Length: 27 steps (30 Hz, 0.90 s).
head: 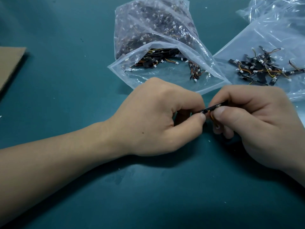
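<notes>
a dark teal table (66, 80) fills the view, dotted with small white specks. nearest, the left hand (155, 119) and the right hand (254, 123) meet just above it, each pinching one end of a thin black strip (212, 108) between thumb and curled fingers; orange and yellow wires (211, 116) hang from the strip between the thumbs. just beyond the hands lies an open clear bag (165, 76) holding many like strips. to the right, a loose pile of strips (260, 66) rests on flat plastic sheeting (264, 38). at the far left edge sits a piece of cardboard (9, 63).
</notes>
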Each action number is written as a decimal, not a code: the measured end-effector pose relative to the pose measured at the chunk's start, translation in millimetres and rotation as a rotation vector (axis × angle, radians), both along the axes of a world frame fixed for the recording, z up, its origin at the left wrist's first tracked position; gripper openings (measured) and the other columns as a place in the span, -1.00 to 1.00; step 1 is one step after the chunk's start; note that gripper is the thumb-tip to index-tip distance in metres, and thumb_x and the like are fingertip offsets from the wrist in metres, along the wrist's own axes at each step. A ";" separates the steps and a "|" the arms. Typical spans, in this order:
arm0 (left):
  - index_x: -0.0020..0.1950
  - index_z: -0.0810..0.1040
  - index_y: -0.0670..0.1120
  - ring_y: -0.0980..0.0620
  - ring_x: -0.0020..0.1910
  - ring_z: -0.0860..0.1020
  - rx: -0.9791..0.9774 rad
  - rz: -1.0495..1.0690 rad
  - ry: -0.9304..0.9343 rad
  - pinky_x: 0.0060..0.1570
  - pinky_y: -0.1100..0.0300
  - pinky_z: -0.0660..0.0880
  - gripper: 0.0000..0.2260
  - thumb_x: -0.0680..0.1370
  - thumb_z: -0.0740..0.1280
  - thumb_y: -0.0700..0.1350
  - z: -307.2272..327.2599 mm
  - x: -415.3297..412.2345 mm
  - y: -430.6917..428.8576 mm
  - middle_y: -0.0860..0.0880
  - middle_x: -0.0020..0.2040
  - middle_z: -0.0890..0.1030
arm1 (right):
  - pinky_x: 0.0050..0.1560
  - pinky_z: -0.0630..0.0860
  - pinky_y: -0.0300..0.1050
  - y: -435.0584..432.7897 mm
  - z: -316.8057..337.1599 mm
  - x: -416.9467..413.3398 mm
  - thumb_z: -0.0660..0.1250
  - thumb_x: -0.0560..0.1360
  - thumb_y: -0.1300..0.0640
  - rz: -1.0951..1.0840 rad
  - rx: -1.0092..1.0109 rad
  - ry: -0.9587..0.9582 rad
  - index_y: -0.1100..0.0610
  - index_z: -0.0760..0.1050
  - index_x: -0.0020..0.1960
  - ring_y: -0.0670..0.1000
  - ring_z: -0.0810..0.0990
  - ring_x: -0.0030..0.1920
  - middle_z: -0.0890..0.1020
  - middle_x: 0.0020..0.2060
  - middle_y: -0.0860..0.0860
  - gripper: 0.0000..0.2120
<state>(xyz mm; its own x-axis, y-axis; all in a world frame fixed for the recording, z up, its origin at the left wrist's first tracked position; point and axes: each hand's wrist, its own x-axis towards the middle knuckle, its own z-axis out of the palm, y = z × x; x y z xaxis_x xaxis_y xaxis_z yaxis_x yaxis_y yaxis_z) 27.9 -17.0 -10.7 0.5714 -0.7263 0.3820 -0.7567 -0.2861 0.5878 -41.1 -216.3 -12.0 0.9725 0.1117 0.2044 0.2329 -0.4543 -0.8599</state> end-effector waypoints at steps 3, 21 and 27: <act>-0.23 0.65 -0.11 0.00 -0.41 0.42 0.019 -0.002 -0.036 -0.41 0.08 0.38 -0.85 0.53 0.40 -0.14 -1.6 -0.2 -0.2 0.01 -0.42 0.49 | -0.50 0.38 -0.17 -0.7 1.4 0.0 0.26 0.43 0.02 -0.005 -0.018 0.003 0.02 0.60 -0.24 -0.07 0.48 -0.51 0.56 -0.51 -0.08 -0.82; -0.45 0.19 -0.09 0.03 -0.48 0.16 0.067 -0.022 0.228 -0.48 0.13 0.15 -0.73 0.39 0.23 -0.16 4.4 2.2 -2.6 -0.07 -0.49 0.19 | -0.42 0.41 -0.03 -3.0 -0.9 -2.7 0.30 0.56 -0.01 0.098 -0.206 -0.110 0.02 0.69 -0.12 0.02 0.53 -0.44 0.59 -0.43 0.01 -0.78; -0.44 0.17 -0.06 0.04 -0.47 0.14 0.023 -0.057 0.215 -0.47 0.14 0.13 -0.73 0.39 0.22 -0.15 5.5 3.1 -1.0 -0.06 -0.48 0.15 | -0.44 0.40 -0.01 -2.6 -0.3 -3.9 0.31 0.56 0.00 0.088 -0.189 -0.114 0.02 0.70 -0.11 0.03 0.52 -0.46 0.59 -0.44 0.00 -0.78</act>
